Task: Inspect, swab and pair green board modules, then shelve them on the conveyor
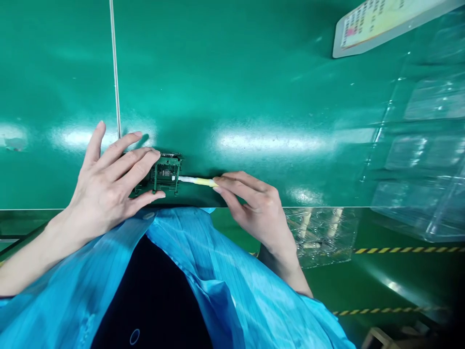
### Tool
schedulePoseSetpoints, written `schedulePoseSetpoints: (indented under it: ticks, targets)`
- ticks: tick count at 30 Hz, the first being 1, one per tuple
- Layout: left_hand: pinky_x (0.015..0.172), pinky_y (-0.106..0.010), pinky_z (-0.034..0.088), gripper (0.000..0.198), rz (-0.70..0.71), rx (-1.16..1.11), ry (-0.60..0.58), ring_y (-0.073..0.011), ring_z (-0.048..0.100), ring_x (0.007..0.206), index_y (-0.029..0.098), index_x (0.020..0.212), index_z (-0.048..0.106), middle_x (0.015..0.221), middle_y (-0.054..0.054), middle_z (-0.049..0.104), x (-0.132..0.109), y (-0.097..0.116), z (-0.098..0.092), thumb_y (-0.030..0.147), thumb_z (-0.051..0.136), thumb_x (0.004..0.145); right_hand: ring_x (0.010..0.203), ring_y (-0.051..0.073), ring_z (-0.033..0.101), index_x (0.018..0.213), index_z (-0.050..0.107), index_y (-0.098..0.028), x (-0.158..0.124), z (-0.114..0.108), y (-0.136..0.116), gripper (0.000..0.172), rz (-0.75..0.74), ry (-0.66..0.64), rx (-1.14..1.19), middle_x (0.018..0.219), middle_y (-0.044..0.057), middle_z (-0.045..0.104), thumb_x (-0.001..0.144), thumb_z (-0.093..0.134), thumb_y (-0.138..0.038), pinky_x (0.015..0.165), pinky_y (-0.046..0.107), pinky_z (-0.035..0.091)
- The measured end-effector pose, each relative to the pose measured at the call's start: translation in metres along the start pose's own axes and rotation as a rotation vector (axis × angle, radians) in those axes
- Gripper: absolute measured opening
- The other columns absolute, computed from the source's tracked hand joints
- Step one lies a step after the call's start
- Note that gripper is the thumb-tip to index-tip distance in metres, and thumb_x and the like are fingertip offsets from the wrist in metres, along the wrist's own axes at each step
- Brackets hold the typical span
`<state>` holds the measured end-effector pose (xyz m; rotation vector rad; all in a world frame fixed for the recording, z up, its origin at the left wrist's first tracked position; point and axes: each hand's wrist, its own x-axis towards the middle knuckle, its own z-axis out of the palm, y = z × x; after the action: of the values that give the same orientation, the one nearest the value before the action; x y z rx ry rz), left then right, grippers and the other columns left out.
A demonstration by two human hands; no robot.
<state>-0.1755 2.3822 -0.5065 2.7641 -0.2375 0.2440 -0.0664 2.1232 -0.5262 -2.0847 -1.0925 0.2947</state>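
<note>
Blue smock (pixel 225 291) nearest; right hand (pixel 257 208) pinches swab (pixel 194 181) to board (pixel 165 173) under left hand (pixel 109 189).

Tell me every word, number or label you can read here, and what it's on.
Nothing can be read outright.
Laminated sheet on the green table: rows of print, too small and blurred.
Circuit board under the left hand: markings too small to read.
Yellow-white stick in the right hand: no writing visible.
</note>
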Motion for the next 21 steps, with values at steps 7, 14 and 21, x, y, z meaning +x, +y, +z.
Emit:
schedulePoseSetpoints:
  ticks: [7,14,21]
  targets:
    - [0.123,-0.065,0.026,0.088,0.016,0.015,-0.004,-0.0386,0.055,0.136,0.015,0.152,0.040,0.136,-0.016,0.066,-0.007,-0.005,-0.007,0.056,0.076,0.082,0.084,0.016,0.073,0.105,0.070,-0.018,-0.008,-0.002,-0.002,0.019,-0.014,0.075,0.015,0.100,0.008,0.074,0.091,0.067,-0.006,0.067,0.025,0.061]
    - [0.122,-0.067,0.029,0.076,0.025,0.010,0.000,-0.0358,0.058,0.133,0.022,0.150,0.045,0.135,-0.011,0.068,-0.007,-0.004,-0.004,0.050,0.075,0.086,0.081,0.015,0.067,0.107,0.068,-0.015,-0.005,0.013,-0.009,0.018,-0.154,0.052,-0.157,0.102,0.011,0.072,0.094,0.061,-0.004,0.064,0.026,0.056]
    - [0.122,-0.065,0.031,0.066,0.041,0.002,0.013,-0.0343,0.065,0.121,0.020,0.143,0.053,0.125,-0.010,0.072,-0.005,-0.004,0.001,0.041,0.077,0.086,0.076,0.015,0.066,0.103,0.070,-0.014,-0.009,0.026,-0.014,0.018,-0.188,0.083,-0.196,0.096,0.011,0.074,0.096,0.056,-0.005,0.064,0.028,0.058]
